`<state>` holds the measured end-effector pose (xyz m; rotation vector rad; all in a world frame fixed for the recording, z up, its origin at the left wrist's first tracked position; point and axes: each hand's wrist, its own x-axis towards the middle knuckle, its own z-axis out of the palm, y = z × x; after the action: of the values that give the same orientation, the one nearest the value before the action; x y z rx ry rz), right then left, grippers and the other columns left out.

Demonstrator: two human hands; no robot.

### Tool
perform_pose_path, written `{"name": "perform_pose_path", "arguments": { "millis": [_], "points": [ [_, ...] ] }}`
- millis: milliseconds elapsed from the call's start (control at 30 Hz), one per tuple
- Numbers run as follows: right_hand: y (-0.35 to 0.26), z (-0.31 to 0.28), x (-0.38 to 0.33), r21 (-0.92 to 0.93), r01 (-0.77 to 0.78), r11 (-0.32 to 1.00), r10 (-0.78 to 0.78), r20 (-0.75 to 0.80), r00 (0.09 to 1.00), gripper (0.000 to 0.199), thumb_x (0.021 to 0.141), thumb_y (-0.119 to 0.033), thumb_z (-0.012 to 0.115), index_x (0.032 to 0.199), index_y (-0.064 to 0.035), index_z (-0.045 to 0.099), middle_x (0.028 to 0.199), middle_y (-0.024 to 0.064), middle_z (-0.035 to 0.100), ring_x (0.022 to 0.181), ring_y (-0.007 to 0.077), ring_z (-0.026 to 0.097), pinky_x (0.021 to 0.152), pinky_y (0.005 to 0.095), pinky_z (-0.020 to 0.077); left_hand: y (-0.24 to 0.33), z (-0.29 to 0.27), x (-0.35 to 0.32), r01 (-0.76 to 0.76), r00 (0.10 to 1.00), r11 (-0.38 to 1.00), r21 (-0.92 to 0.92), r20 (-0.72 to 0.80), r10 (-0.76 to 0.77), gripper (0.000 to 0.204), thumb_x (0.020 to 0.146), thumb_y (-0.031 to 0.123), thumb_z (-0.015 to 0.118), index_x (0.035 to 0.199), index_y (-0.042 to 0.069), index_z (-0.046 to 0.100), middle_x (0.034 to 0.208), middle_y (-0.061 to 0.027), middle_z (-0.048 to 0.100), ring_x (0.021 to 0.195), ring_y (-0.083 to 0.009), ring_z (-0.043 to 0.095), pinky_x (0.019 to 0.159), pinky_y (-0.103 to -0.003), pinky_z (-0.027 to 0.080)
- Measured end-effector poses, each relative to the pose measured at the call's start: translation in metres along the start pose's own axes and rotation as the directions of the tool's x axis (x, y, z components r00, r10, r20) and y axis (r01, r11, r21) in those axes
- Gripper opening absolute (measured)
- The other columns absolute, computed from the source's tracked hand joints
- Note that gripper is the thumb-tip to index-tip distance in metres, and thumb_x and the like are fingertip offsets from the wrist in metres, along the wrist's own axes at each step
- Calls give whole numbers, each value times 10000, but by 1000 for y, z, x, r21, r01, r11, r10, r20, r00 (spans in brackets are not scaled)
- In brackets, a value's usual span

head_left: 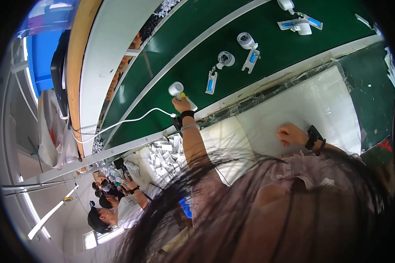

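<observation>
My left hand [181, 105] reaches out over the green conveyor belt [267, 57] and grips a small white round device [176, 89] with a flat white piece under it. A black wristband sits on that wrist, and a white cable [123, 122] runs off to the left from it. My right hand [289, 134] is closed in a fist with nothing visible in it, resting on the white plastic-covered bench top [320, 105]; it also wears a black wristband. Dark hair hides most of the lower picture.
More white round devices [226, 58] [246, 40] lie on the belt, each beside a flat blue-and-white pack [211, 82]. A heap of white parts [164, 153] sits below the belt. A blue crate [41, 61] is at upper left. Other workers [114, 206] sit at lower left.
</observation>
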<state>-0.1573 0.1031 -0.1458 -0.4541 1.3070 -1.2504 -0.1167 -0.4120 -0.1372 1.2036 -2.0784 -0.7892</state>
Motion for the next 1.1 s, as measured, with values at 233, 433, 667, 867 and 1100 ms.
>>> {"name": "perform_pose_path", "arguments": {
  "millis": [233, 433, 667, 867, 1100],
  "points": [
    [-5, -1, 5, 73, -121, 990, 124, -37, 992, 227, 945, -203, 504, 854, -8, 575, 668, 54, 609, 573, 124, 627, 460, 256, 487, 17, 64, -19, -220, 898, 732, 644, -159, 410, 543, 764, 126, 699, 1222, 3, 435, 1176, -211, 549, 1111, -374, 510, 962, -460, 376],
    [-12, 3, 5, 54, -66, 996, 68, -36, 997, 185, 923, -146, 486, 848, 10, 553, 732, 82, 616, 557, 146, 638, 426, 254, 491, 55, 104, -68, -497, 868, 708, 501, 288, 405, 530, 734, 187, 712, 1197, 40, 498, 1223, -171, 533, 1175, -348, 474, 911, -486, 440],
    [7, -2, 0, 72, -73, 995, 78, -67, 995, 185, 933, -167, 496, 881, 2, 548, 734, 76, 608, 573, 150, 642, 420, 258, 489, 90, 110, -64, -201, 932, 836, 511, 362, 3, 440, 721, 196, 721, 1094, 25, 563, 1044, -164, 624, 983, -354, 592, 773, -444, 512],
    [8, 0, 4, 11, 21, 1000, -20, -32, 999, 187, 928, -159, 491, 913, 20, 544, 772, 90, 608, 601, 164, 655, 426, 264, 505, 21, 118, -58, -412, 902, 859, 305, 267, 338, 234, 717, 184, 677, 780, -32, 615, 579, -113, 581, 542, -319, 595, 572, -384, 506],
    [9, 1, -2, 45, 68, 997, -65, -52, 996, 189, 930, -166, 499, 923, 17, 544, 785, 84, 605, 618, 160, 654, 438, 266, 516, 37, 128, -81, -140, 923, 835, 531, 375, -84, 345, 785, 323, 660, 633, 18, 610, 638, -155, 622, 720, -368, 634, 636, -444, 501]
  ]
}}
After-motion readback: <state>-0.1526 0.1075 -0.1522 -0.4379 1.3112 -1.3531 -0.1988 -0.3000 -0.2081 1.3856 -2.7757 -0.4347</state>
